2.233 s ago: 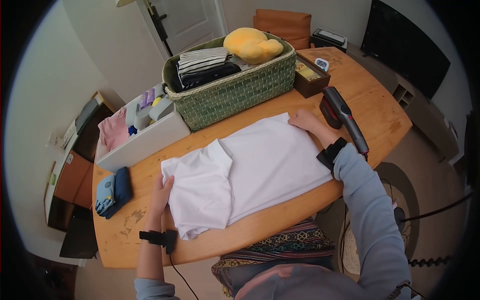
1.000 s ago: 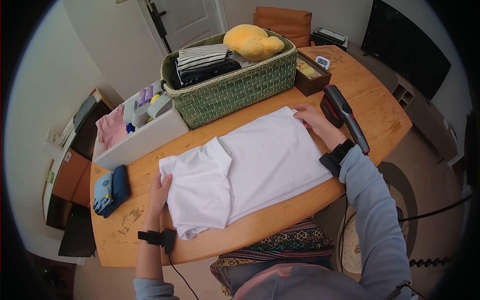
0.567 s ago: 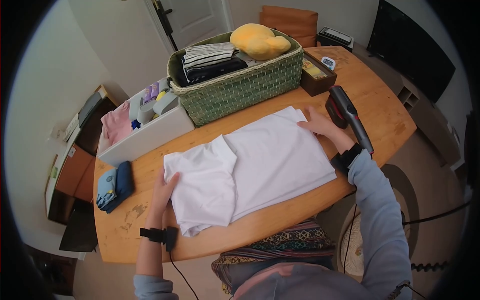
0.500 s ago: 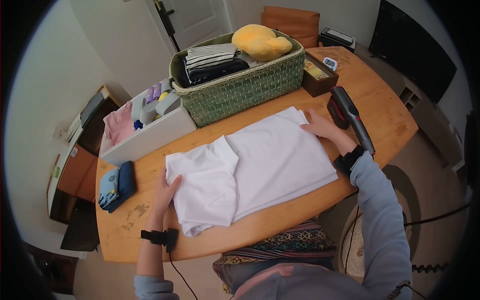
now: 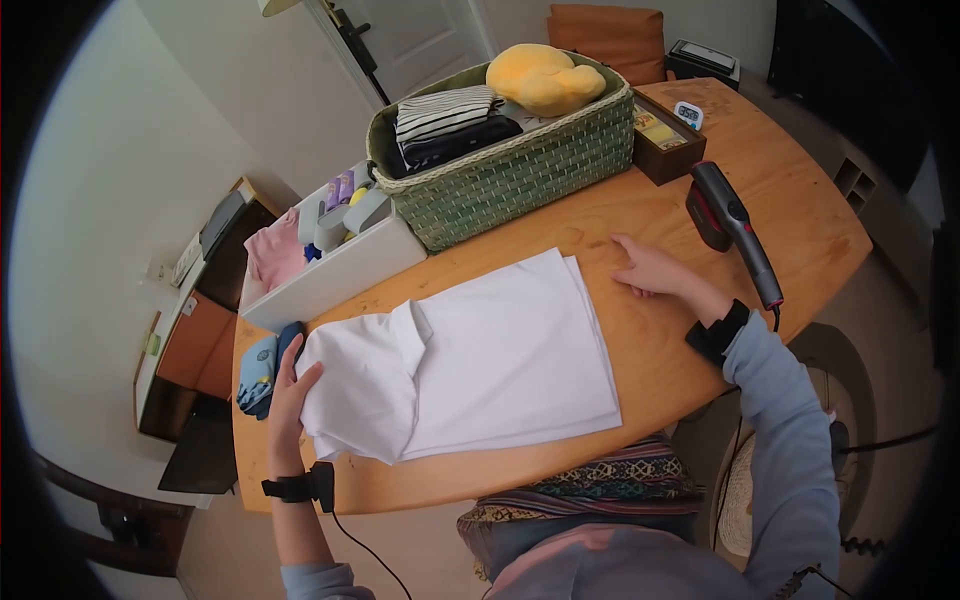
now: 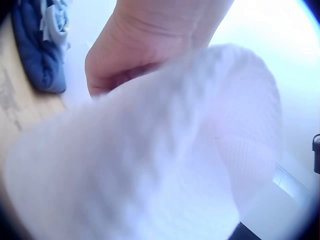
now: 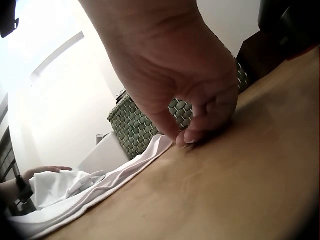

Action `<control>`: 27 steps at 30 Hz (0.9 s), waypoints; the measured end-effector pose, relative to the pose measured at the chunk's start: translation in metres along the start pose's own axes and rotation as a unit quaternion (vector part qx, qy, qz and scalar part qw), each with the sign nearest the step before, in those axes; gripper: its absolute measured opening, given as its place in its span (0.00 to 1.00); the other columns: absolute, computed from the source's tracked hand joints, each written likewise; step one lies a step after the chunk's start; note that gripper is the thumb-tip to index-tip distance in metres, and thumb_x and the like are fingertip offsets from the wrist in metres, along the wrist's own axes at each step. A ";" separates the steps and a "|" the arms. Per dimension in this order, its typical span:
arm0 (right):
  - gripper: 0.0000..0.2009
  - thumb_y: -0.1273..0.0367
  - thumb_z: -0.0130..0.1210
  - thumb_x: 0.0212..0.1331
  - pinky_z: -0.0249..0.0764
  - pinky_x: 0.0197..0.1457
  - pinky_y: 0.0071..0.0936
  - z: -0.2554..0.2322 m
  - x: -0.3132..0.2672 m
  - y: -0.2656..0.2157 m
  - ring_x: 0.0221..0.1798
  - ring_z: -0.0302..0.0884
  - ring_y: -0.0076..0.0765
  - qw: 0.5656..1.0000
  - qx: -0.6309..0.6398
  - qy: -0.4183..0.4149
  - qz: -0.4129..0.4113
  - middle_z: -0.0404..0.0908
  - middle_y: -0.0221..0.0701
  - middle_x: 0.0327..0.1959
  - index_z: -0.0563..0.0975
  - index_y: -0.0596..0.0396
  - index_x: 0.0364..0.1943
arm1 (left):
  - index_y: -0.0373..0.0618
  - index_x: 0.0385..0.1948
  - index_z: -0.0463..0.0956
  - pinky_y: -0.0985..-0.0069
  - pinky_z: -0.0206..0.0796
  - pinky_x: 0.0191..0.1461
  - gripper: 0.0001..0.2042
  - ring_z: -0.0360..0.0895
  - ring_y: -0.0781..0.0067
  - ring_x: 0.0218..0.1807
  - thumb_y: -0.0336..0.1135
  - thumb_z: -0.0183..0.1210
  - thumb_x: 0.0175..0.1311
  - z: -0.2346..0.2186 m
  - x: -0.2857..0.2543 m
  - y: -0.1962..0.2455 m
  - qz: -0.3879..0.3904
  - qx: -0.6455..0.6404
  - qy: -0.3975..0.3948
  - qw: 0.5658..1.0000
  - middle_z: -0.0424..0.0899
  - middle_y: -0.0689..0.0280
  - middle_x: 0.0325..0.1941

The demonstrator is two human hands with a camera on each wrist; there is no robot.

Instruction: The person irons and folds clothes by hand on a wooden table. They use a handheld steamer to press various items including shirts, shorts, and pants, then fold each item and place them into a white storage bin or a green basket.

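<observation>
Clerk: Principal item?

Checker: White shirt (image 5: 510, 350), laid flat on the near middle and left of the counter (image 5: 690, 350). Left portion doubled and thicker; layers offset along the right edge.

Clerk: Hands, and reason for their position?

Checker: Left hand (image 5: 288, 396): grips the shirt's left edge, thumb over the cloth; presumably to steady that end. Right hand (image 5: 655, 274): holds nothing; forefinger extended, other fingers loosely bent, just right of the shirt. Likely stationed there to be within reach of the right edge. Whether its fingertips touch the counter, cannot tell.

Clerk: Surrounding stock?

Checker: Green woven basket (image 5: 515, 195), far side, containing a striped garment (image 5: 445, 112) and a yellow plush toy (image 5: 545, 80). White box (image 5: 350, 275), left of it, containing pink cloth (image 5: 275, 250). Both probably set far back to give the shirt room.

Clerk: Remaining entries?

Checker: Handheld garment steamer (image 5: 738, 222), right, handle toward the near side; apparently laid so for the right hand's convenience. Folded blue clothes (image 5: 256, 372), left end, beyond the left hand; seemingly set apart so lots do not mix.
</observation>
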State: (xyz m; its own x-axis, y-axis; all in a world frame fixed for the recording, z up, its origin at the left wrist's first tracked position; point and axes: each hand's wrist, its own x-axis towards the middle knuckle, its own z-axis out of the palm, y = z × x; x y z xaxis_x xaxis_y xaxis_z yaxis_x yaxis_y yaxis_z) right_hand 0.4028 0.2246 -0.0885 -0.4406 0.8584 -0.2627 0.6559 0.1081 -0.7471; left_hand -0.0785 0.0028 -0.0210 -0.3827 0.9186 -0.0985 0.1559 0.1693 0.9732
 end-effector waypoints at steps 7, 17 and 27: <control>0.33 0.65 0.52 0.58 0.69 0.19 0.22 -0.003 0.002 -0.002 0.15 0.72 0.26 1.000 -0.014 -0.016 0.001 0.75 0.30 0.15 0.53 0.57 0.66 | 0.52 0.68 0.52 0.77 0.59 0.59 0.33 0.68 0.70 0.57 0.28 0.54 0.60 0.057 -0.005 0.058 0.055 0.029 -0.101 0.993 0.67 0.58 0.60; 0.32 0.67 0.51 0.56 0.70 0.21 0.24 0.000 0.000 0.005 0.16 0.73 0.28 0.998 -0.058 0.015 -0.013 0.76 0.30 0.15 0.55 0.58 0.65 | 0.52 0.69 0.47 0.83 0.69 0.30 0.34 0.77 0.78 0.28 0.34 0.56 0.63 0.155 -0.014 0.055 0.113 0.165 -0.234 0.952 0.71 0.60 0.48; 0.24 0.64 0.50 0.57 0.72 0.26 0.30 0.029 0.007 0.004 0.20 0.76 0.35 0.986 -0.097 0.109 -0.086 0.78 0.37 0.20 0.63 0.57 0.58 | 0.46 0.63 0.62 0.61 0.52 0.66 0.28 0.57 0.48 0.67 0.39 0.58 0.59 0.129 -0.010 -0.023 0.309 0.525 -0.152 0.778 0.59 0.48 0.66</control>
State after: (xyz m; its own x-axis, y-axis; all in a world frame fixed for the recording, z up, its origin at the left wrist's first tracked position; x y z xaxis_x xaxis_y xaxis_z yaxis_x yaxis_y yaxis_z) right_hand 0.3846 0.2166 -0.1113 -0.4278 0.9038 0.0101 0.6976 0.3373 -0.6321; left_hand 0.0396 0.0354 -0.0688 0.2691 0.9556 0.1203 0.9440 -0.2865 0.1636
